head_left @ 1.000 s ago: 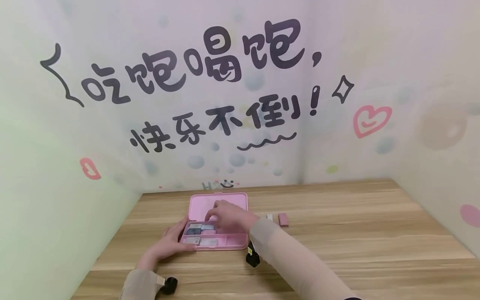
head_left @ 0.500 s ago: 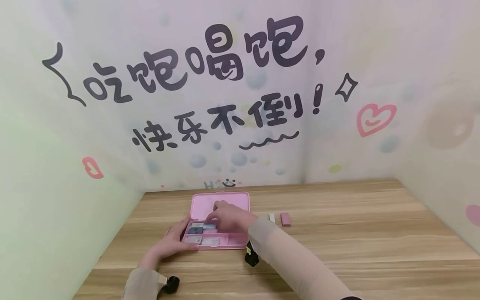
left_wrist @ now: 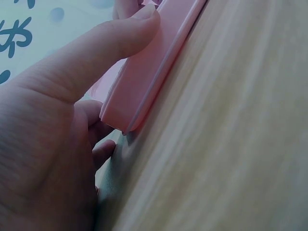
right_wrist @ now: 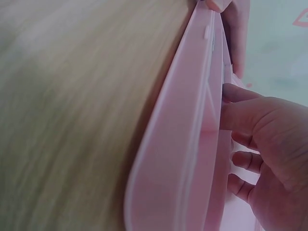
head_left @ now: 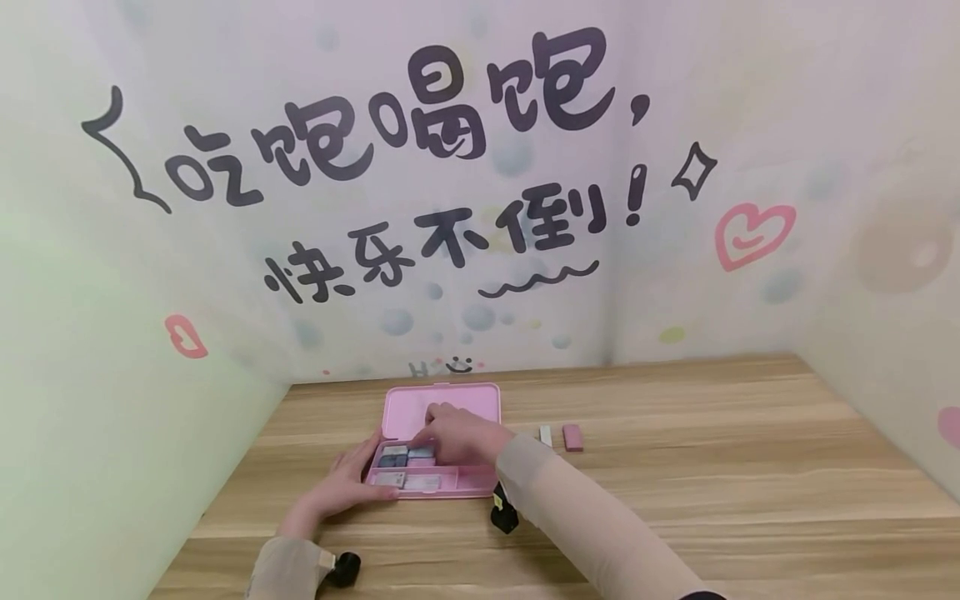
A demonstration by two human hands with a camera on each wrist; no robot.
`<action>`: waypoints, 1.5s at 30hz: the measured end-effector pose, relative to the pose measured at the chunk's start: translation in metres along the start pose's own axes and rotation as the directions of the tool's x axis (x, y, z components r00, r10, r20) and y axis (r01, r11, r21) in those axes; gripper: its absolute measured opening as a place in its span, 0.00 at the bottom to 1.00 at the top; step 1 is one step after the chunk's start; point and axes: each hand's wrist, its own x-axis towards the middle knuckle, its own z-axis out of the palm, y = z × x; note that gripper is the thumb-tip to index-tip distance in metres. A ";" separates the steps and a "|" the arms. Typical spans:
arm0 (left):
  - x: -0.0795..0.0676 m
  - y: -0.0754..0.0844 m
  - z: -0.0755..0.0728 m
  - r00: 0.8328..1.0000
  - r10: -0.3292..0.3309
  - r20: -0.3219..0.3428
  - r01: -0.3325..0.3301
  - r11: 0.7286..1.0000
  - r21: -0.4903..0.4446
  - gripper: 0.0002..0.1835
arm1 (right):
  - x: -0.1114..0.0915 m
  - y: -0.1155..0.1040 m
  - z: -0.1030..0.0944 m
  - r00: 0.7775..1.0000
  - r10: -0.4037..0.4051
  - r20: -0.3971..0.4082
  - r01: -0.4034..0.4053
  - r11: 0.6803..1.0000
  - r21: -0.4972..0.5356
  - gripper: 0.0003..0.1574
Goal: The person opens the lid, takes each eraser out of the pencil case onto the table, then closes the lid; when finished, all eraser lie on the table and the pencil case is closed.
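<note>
A pink pencil case [head_left: 477, 480] lies on the table with its lid [head_left: 403, 408] folded back. My left hand [head_left: 343, 482] holds its left end, thumb along the front wall and fingers at the left side, as the left wrist view confirms. Inside the rear compartment sit small eraser-like blocks, among them a white block [head_left: 395, 451] and a dark blue block [head_left: 392, 461]. Pale blocks [head_left: 422, 482] lie in the front compartment. My right hand [head_left: 461, 435] reaches into the rear compartment. In the right wrist view its fingers bend loosely; the case wall hides the thumb and index fingertips.
Right of the case, a white block [head_left: 546, 436] and a pink block [head_left: 573, 437] lie on the wooden table [head_left: 712, 467]. A printed curtain [head_left: 525, 325] stands along the table's back edge. Each wrist carries a small black camera [head_left: 504, 510].
The picture shifts slightly with the head. My right hand has dipped a little in the rear compartment, its fingers bending lower. The left hand and the case stay put.
</note>
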 end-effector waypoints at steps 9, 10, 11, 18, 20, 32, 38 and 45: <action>0.001 0.002 0.001 1.000 0.002 -0.004 -0.002 1.000 0.002 0.60 | -0.003 0.001 -0.003 1.000 -0.012 0.000 0.012 1.000 -0.020 0.29; 0.001 0.002 0.001 1.000 0.003 -0.004 -0.003 1.000 0.001 0.60 | -0.003 0.002 -0.003 1.000 -0.012 0.001 0.012 1.000 -0.025 0.29; 0.001 0.003 0.001 1.000 0.005 -0.005 -0.005 1.000 -0.001 0.60 | -0.003 0.002 -0.003 1.000 -0.009 0.004 0.010 1.000 -0.026 0.29; 0.002 0.004 0.002 1.000 0.003 0.001 -0.003 1.000 -0.015 0.60 | -0.005 0.003 -0.004 1.000 -0.006 0.014 0.006 1.000 -0.030 0.29; 0.002 0.004 0.002 1.000 0.002 0.002 -0.002 1.000 -0.018 0.60 | -0.005 0.003 -0.004 1.000 -0.006 0.014 0.006 1.000 -0.030 0.28; 0.003 0.003 0.002 1.000 0.005 -0.009 -0.005 1.000 -0.015 0.60 | -0.010 0.011 -0.008 1.000 -0.005 0.002 0.006 1.000 -0.029 0.26; 0.002 0.002 0.000 1.000 0.003 -0.009 -0.003 1.000 -0.016 0.60 | -0.017 0.017 -0.020 1.000 -0.003 -0.015 0.004 0.999 0.037 0.30; 0.000 0.001 0.000 1.000 0.007 -0.009 -0.007 1.000 -0.020 0.60 | -0.036 0.029 -0.031 0.999 -0.008 -0.036 0.015 0.982 0.188 0.29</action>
